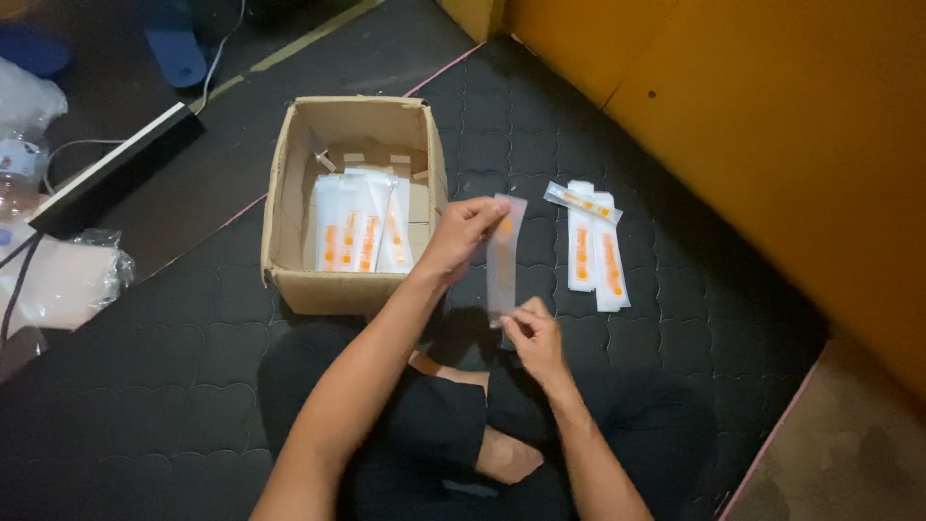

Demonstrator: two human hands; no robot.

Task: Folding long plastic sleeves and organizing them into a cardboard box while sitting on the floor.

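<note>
Two hands are working one item: a long, narrow clear plastic sleeve (504, 256) held upright above the crossed legs (579, 425) of the seated person. Left hand (465, 232) is pinching the sleeve's upper end, fingers closed on it near the top edge. Right hand (532, 338) is pinching the lower end, fingertips closed on the bottom edge. Sleeve is hanging roughly vertical between the two hands, just right of the cardboard box (289, 241).

Box is sitting open on the dark quilted mat (193, 367), directly ahead of the knees. Inside it, white packets with orange print (359, 224) are lying stacked flat against the box floor.

A second small pile of similar white-and-orange packets (593, 246) is lying on the mat to the right of the sleeve, well apart from the box, near the orange wall (772, 125).

Far left: a black power strip (116, 169) and crumpled clear plastic bags (68, 280) are resting off the mat's edge.
</note>
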